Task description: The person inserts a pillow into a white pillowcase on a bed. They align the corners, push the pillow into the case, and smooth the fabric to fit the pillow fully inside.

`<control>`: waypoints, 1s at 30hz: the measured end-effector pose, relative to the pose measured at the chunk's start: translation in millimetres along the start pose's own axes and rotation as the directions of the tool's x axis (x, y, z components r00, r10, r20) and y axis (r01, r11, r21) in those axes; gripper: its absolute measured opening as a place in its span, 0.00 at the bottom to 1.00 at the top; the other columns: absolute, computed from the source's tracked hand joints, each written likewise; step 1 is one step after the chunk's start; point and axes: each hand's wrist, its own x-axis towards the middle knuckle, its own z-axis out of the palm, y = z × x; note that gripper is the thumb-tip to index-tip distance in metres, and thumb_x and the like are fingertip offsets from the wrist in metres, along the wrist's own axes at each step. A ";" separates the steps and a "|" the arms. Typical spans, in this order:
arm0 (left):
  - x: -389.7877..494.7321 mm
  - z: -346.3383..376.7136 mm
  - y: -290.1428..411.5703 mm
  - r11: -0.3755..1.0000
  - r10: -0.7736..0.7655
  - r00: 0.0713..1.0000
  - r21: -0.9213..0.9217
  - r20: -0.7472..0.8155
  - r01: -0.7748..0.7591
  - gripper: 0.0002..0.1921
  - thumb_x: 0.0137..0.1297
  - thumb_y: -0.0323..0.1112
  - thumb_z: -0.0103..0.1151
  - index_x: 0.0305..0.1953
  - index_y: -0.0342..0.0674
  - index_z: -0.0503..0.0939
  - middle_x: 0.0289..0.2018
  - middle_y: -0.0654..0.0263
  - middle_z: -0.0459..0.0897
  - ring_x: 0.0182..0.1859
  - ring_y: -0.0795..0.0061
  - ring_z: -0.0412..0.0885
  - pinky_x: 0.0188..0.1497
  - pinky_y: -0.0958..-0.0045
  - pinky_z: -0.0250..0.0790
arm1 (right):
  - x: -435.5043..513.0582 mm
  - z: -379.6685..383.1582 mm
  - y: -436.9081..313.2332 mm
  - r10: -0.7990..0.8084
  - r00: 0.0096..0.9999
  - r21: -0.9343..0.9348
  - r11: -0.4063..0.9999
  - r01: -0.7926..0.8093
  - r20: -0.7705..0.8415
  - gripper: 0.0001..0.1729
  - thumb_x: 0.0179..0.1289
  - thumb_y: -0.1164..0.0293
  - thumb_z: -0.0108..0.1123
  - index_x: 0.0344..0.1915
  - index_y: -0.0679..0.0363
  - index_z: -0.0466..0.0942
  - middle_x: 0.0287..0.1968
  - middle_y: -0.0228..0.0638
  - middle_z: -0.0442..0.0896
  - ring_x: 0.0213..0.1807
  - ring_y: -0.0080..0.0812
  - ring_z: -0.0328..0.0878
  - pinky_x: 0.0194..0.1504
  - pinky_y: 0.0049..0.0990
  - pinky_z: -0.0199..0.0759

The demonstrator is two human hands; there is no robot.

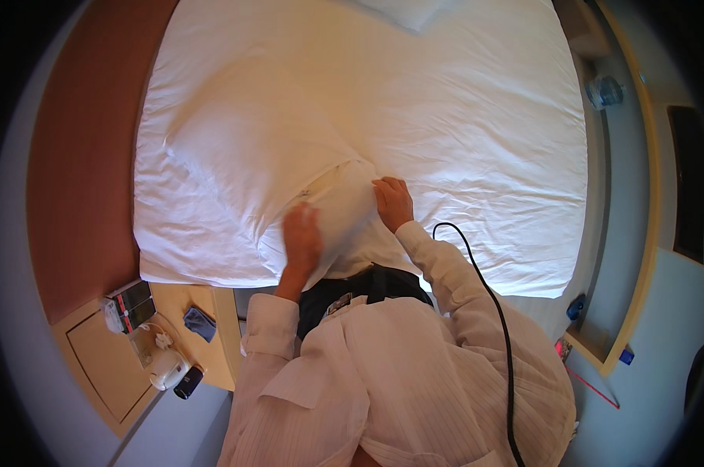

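Note:
A pillow in a white pillowcase (244, 134) lies on the white bed sheet (480, 117), its open end turned towards me. Through the gap in the case a cream-coloured inner part (322, 182) shows. My right hand (394, 203) is at the right corner of that end, fingers bent onto the cloth; whether they pinch it is unclear. My left hand (303, 236), blurred, is over the near flap of the case, left of my right hand. Its fingers are too blurred to tell if they hold cloth.
Another white pillow (413, 11) lies at the bed's far edge. On the wooden bedside table (226, 327) are a folded dark cloth (200, 323), a white kettle-like appliance (169, 369) and a black cylindrical thing (188, 382). A black cable (498, 309) hangs across my right sleeve.

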 end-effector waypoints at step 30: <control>14.8 42.0 17.3 0.988 0.003 0.865 -0.136 0.501 0.075 0.42 0.56 0.33 0.73 0.73 0.46 0.67 0.77 0.55 0.62 0.78 0.50 0.59 0.80 0.47 0.49 | -27.4 59.1 39.2 0.600 0.800 0.522 0.681 -0.514 0.006 0.24 0.65 0.58 0.70 0.55 0.62 0.83 0.47 0.40 0.89 0.46 0.33 0.84 0.50 0.32 0.78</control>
